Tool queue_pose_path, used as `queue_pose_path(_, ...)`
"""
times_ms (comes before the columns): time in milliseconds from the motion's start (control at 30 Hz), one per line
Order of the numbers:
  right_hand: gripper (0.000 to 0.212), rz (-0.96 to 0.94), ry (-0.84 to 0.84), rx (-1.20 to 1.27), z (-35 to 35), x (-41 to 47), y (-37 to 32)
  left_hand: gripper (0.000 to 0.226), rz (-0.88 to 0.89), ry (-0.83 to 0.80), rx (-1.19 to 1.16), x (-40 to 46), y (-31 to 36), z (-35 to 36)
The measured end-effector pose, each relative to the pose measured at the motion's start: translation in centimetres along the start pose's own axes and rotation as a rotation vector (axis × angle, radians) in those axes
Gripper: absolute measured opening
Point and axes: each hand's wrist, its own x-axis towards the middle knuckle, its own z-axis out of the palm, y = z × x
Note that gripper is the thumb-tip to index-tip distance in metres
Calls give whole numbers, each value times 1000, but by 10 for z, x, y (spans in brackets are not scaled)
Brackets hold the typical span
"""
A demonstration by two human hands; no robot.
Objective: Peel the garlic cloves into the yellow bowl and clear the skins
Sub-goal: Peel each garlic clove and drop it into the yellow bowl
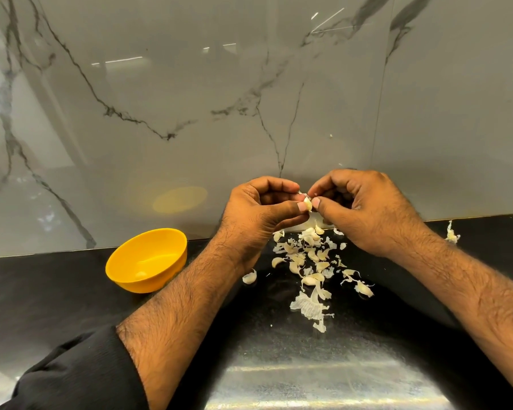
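Observation:
My left hand [259, 208] and my right hand [365, 208] meet above the black counter and both pinch one garlic clove [307, 203] between thumbs and fingertips. Below them lies a scatter of garlic cloves and papery skins [308, 261]. A larger skin piece [308, 309] sits nearer to me. One clove [249, 277] lies alone by my left wrist. The yellow bowl [125, 261] stands upright to the left of my left forearm, with a pale clove [142, 274] inside it.
A marble backsplash [160, 113] rises just behind the hands. A scrap of garlic skin [452, 233] lies at the far right by the wall. The black counter [42, 291] stretches left of the bowl.

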Motion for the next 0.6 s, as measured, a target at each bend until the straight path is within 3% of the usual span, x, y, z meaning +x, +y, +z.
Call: queue_pose_path(600,9,36,-71,35,1,1,1,16,-5,-2,29,0,-4,-2)
